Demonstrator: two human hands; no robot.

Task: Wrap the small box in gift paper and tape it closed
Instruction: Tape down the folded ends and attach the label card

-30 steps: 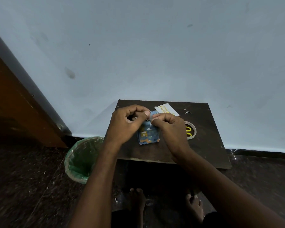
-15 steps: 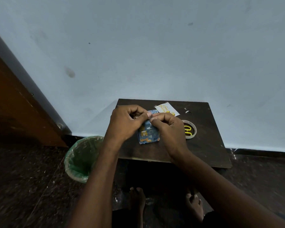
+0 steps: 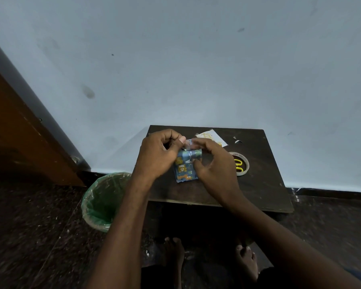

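Observation:
The small box [image 3: 186,166], covered in blue gift paper with yellow animal prints, lies on the dark wooden table [image 3: 265,184]. My left hand [image 3: 156,155] is curled at the box's far left corner, thumb and fingers pinching a small clear piece of tape [image 3: 189,144] over the paper flap. My right hand [image 3: 215,163] curls over the box's right side, its fingertips pinching the same far edge and its thumb against the side. A roll of tape [image 3: 241,163] lies to the right of the box, with yellow scissor handles [image 3: 239,164] seen inside its ring.
A white paper scrap with yellow print [image 3: 209,136] lies at the table's far edge, with a tiny paper bit [image 3: 237,141] beside it. A green-lined bin [image 3: 102,202] stands on the floor at the left. My bare feet [image 3: 246,261] show below the table.
My right hand has shifted a little to the right and opened its curl, showing more of the box's far end. My left hand still pinches at the far corner.

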